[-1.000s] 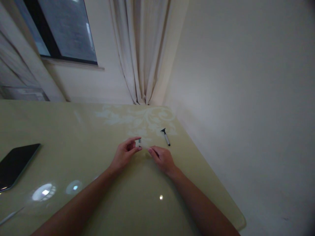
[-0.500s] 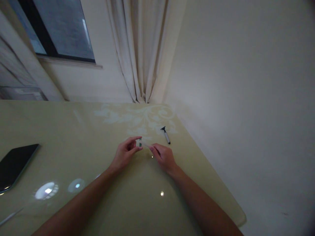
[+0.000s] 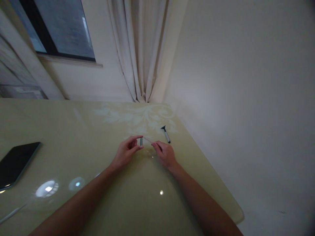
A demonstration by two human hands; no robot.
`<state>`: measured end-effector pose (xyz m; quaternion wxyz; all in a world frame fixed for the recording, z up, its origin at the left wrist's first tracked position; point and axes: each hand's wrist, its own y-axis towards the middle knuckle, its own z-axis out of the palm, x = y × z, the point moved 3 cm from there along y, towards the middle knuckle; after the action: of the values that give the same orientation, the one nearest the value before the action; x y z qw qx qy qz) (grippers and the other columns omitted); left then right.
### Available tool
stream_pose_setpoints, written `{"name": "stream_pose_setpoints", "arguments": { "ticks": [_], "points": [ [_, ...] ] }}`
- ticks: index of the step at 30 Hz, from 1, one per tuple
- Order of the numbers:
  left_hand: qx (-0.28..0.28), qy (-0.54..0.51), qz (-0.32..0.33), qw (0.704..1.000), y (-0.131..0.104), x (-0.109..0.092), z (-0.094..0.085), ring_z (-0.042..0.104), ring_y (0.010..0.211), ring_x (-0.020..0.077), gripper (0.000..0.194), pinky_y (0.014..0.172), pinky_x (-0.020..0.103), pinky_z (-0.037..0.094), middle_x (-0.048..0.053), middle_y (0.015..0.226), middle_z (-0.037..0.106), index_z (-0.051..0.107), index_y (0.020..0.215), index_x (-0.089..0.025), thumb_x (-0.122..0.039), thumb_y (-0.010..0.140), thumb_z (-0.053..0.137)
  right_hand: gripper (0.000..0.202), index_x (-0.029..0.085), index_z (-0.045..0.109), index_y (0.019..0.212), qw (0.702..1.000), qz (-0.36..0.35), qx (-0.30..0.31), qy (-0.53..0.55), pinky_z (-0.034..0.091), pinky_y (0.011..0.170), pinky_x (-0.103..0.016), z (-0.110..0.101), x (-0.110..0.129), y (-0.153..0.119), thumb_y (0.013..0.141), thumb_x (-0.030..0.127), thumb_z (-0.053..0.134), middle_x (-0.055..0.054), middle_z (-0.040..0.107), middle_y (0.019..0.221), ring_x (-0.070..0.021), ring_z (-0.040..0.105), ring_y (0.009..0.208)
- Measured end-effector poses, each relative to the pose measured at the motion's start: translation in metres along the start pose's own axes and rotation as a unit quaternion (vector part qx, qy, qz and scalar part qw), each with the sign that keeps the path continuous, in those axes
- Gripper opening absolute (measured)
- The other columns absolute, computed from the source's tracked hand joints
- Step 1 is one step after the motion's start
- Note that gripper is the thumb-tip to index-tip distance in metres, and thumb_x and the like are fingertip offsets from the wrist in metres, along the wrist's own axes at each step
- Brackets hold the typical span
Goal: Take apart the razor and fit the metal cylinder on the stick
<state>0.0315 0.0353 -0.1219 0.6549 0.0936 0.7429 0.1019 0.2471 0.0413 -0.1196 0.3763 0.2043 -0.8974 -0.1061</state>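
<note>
- Small green-and-white piece [image 3: 141,142]: stood near upright above the tabletop [image 3: 123,196], pinched at its ends by thumb and index of the left hand [image 3: 124,150]. Too small to identify.
- Thin pale strip [image 3: 147,140]: held by the right hand [image 3: 164,154], fingers closed on it; slanted up toward the piece's top end. Contact there: couldn't tell.
- Razor [image 3: 166,134]: lay just beyond the right hand, head away from the person.
- Dark tablet [image 3: 18,164]: lay well left.
- Curtain [image 3: 142,49] hung past the far edge.
</note>
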Motion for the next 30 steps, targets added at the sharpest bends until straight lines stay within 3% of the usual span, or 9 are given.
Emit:
{"name": "stream_pose_setpoints", "arguments": {
  "ticks": [5,9,14,19,23,28,30],
  "points": [
    [0.001,0.003,0.004,1.0,-0.0002,0.0023,-0.0007,0.046,0.062,0.011,0.044,0.059,0.024,0.035,-0.006,0.07,0.048,0.078,0.121,-0.022,-0.033,0.078,0.081,0.048,0.02,0.069,0.083,0.999,-0.022,0.031,0.013,0.035,0.065,-0.026,0.0023,0.0022,-0.0002,0.109,0.051,0.044,0.0,0.063,0.07,-0.015,0.057,0.065],
    [-0.002,0.005,0.004,1.0,0.0003,0.0032,-0.0014,0.046,0.063,0.0116,0.045,0.06,0.024,0.036,-0.006,0.071,0.048,0.079,0.121,-0.022,-0.036,0.079,0.082,0.051,0.021,0.068,0.079,1.0,0.016,0.009,0.001,0.035,0.063,-0.027,-0.0002,0.0018,-0.0001,0.109,0.054,0.043,-0.001,0.062,0.067,-0.0154,0.057,0.063],
    [0.001,0.005,0.005,1.0,0.0009,0.0035,-0.0005,0.046,0.062,0.0115,0.045,0.059,0.024,0.035,-0.006,0.071,0.049,0.078,0.121,-0.022,-0.035,0.078,0.082,0.053,0.02,0.07,0.084,0.999,-0.019,0.03,0.011,0.037,0.066,-0.026,0.0012,0.0044,-0.0009,0.109,0.057,0.041,-0.002,0.065,0.071,-0.0155,0.059,0.067],
    [0.003,0.003,0.003,1.0,0.0018,0.0056,0.0002,0.046,0.062,0.0113,0.045,0.059,0.024,0.035,-0.006,0.07,0.047,0.078,0.12,-0.021,-0.036,0.078,0.082,0.054,0.02,0.07,0.081,1.0,0.011,0.004,0.001,0.035,0.063,-0.026,0.0017,0.0008,0.0005,0.109,0.057,0.041,-0.001,0.062,0.067,-0.0153,0.057,0.063],
    [0.005,0.0,-0.001,1.0,0.0025,0.0061,0.0002,0.046,0.063,0.0116,0.047,0.06,0.024,0.036,-0.006,0.07,0.048,0.078,0.122,-0.02,-0.035,0.077,0.082,0.052,0.02,0.072,0.086,0.999,-0.024,0.032,0.01,0.035,0.065,-0.026,0.0043,0.0028,0.0012,0.109,0.056,0.042,-0.001,0.064,0.071,-0.0151,0.058,0.065],
    [0.003,0.001,-0.003,1.0,0.0032,0.0054,-0.0005,0.046,0.063,0.0112,0.046,0.06,0.024,0.036,-0.006,0.071,0.048,0.078,0.121,-0.02,-0.036,0.078,0.081,0.055,0.02,0.071,0.081,1.0,0.016,0.011,-0.001,0.034,0.063,-0.026,0.0026,-0.0013,0.0023,0.109,0.057,0.042,-0.001,0.062,0.066,-0.0152,0.056,0.063],
    [0.006,-0.004,-0.005,1.0,0.0036,0.0059,-0.0005,0.046,0.063,0.0111,0.046,0.06,0.023,0.036,-0.006,0.071,0.048,0.077,0.121,-0.02,-0.037,0.078,0.081,0.053,0.02,0.072,0.084,1.0,-0.004,0.024,0.017,0.035,0.064,-0.026,0.0029,-0.0003,0.0021,0.109,0.056,0.042,-0.001,0.065,0.069,-0.0151,0.058,0.064]
  ]
}}
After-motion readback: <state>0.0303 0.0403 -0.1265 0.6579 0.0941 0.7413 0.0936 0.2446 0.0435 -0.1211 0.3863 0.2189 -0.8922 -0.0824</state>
